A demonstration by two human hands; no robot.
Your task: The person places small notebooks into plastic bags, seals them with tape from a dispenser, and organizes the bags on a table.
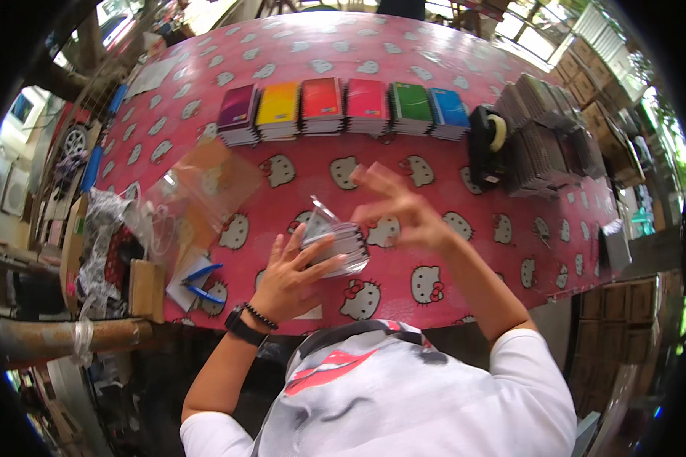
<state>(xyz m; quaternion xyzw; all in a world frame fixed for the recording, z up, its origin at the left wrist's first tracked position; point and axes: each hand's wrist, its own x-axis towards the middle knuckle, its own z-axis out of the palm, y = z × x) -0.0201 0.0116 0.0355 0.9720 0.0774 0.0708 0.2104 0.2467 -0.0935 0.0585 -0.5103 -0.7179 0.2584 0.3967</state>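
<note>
While left hand (288, 276) grips the bagged stack of small books (335, 242) near the table's (450, 68) near edge, right hand (404, 209) hovers open just beside. Bare cloth between them and coloured book stacks (343, 107) along the far edge.

Right hand (395, 204) motion-blurred; bagged stack (341, 245) part hidden.

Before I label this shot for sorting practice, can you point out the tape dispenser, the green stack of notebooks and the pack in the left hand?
tape dispenser (486, 145), head view, on its black body.
green stack of notebooks (411, 101), head view, on the top cover.
pack (343, 247), head view, on its side edge beside the left hand (288, 276).
</note>
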